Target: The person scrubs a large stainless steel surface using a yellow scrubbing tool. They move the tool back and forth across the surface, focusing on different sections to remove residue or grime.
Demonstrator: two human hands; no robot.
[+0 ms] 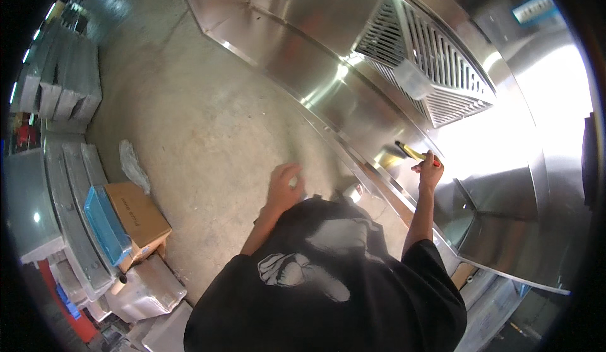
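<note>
In my right hand [429,172] is a slim yellow tool with a red end and a dark tip [410,151]; its exact kind cannot be made out. My fingers are closed round its red end, and the dark tip points up and left, close over the shiny steel panel [369,122] of a large hood. A yellow reflection shows on the metal beneath it. My left hand [286,187] hangs in front of my body above the concrete floor, a little blurred. Its fingers are loosely curled with a gap to the thumb, and nothing shows in them.
Slatted metal filters [435,55] stand out inside the hood on the right. Along the left are a cardboard box [137,216], a blue tray [108,222], wrapped metal pieces [148,289] and stacked panels [60,74]. Crumpled plastic [134,164] lies on the floor [202,118].
</note>
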